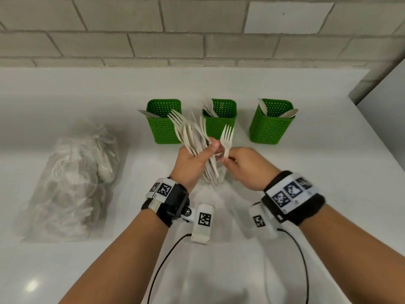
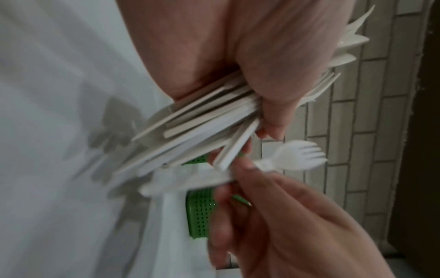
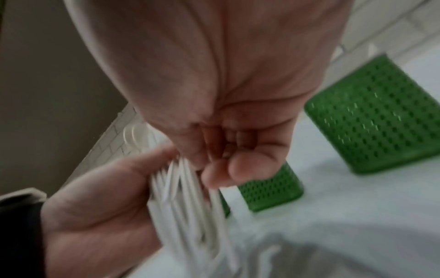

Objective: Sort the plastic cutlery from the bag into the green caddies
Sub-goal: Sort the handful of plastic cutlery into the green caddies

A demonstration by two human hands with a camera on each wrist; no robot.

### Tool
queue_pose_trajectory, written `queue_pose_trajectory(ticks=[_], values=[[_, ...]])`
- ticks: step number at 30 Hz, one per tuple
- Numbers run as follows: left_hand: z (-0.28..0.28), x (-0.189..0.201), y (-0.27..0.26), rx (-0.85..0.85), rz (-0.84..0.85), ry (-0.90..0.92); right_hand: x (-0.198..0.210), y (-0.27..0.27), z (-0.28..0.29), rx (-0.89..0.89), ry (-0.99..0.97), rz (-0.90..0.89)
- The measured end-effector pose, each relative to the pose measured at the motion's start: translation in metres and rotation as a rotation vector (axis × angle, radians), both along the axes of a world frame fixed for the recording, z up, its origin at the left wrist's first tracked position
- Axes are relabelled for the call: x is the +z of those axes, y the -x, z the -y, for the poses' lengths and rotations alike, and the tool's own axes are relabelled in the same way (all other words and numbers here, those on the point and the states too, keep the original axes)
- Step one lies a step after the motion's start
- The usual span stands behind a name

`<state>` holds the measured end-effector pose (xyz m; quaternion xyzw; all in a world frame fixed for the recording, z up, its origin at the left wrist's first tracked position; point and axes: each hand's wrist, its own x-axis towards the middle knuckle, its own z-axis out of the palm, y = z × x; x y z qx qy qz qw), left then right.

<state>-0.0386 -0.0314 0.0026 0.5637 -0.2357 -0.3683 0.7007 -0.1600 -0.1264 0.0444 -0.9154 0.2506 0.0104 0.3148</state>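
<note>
- A person stands at a white surface [image 1: 263, 194] backed by a pale brick wall [image 1: 197, 29].
- The left hand [image 1: 192, 163] is closed around a bundle of cutlery [image 1: 192, 137]: thin, cream-white plastic pieces, fanned out, with fork tines pointing up and away and flat handles hanging below the palm.
- The right hand [image 1: 243, 165] pinches a single fork [image 1: 226, 137] by its handle, tines up, just beside the bundle.
- Three green caddies stand in a row behind the hands, perforated with small holes: the left caddy [image 1: 164, 128] holds what look like knives, the middle caddy [image 1: 220, 121] forks, and the right caddy [image 1: 271, 126] spoons.
- A clear plastic bag [image 1: 72, 183], crumpled and packed with more white cutlery, lies on the surface to the left, well apart from the caddies.
</note>
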Motion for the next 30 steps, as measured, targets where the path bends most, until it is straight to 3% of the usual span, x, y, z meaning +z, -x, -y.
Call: queue_pose_trajectory(ticks=[3,7,12,15,18,22,26,30], values=[[0.001,-0.003,0.009,-0.046,0.100,-0.003,-0.018,-0.008,-0.003,0.010,-0.090,0.046],[-0.002,-0.005,0.011,-0.048,0.048,0.010,-0.028,-0.009,-0.009,0.075,-0.308,0.045],[0.000,0.010,-0.003,-0.085,0.137,0.095,-0.023,-0.014,-0.005,0.059,-0.411,0.230],[0.001,0.005,-0.007,-0.139,0.148,0.072,-0.023,-0.019,-0.006,0.015,-0.332,0.320],[-0.001,-0.003,-0.007,-0.178,0.172,0.024,-0.025,-0.021,-0.008,-0.006,-0.195,0.235],[-0.005,-0.004,-0.015,-0.255,0.224,0.027,-0.027,-0.019,-0.005,0.015,-0.170,0.276],[-0.008,-0.017,-0.009,-0.253,0.314,-0.156,-0.042,-0.017,-0.010,0.018,-0.121,0.114],[-0.010,-0.016,-0.010,-0.215,0.225,-0.075,-0.040,-0.021,-0.009,0.003,-0.145,0.283]])
